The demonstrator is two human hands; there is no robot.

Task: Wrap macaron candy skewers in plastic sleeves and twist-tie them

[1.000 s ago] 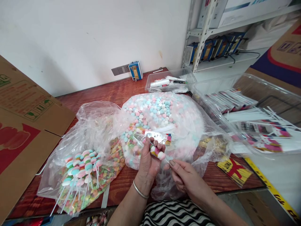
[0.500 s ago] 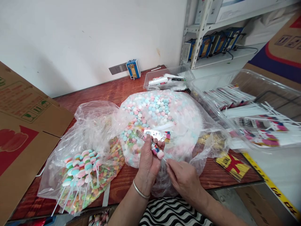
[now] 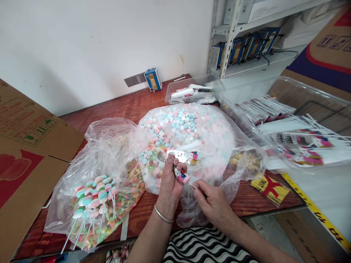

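My left hand [image 3: 170, 182] is closed around a small printed wrapper, with a pink marshmallow-like candy [image 3: 186, 179] showing at its lower end. From that candy a thin white stick [image 3: 191, 184] runs to my right hand [image 3: 212, 202], whose thumb and fingers pinch it. Just beyond my left fingers, flat printed wrappers [image 3: 182, 156] lie on a clear bag of pastel candies [image 3: 182, 126]. To the left, finished-looking candy lollipops [image 3: 95, 195] on white sticks rest on a clear bag of ring-shaped gummies [image 3: 133, 182].
At right stands a clear plastic bin [image 3: 309, 86] with wrappers and white sticks. A smaller clear tray [image 3: 170, 87] sits at the back. Yellow twist-tie packs [image 3: 270, 190] lie near the table's right edge. A cardboard box [image 3: 35, 146] stands at left, a metal shelf [image 3: 227, 44] behind.
The view has shifted slightly. Both hands stay close together on the wrapped candy and its stick, and my left fingers have moved a little around the wrapper.
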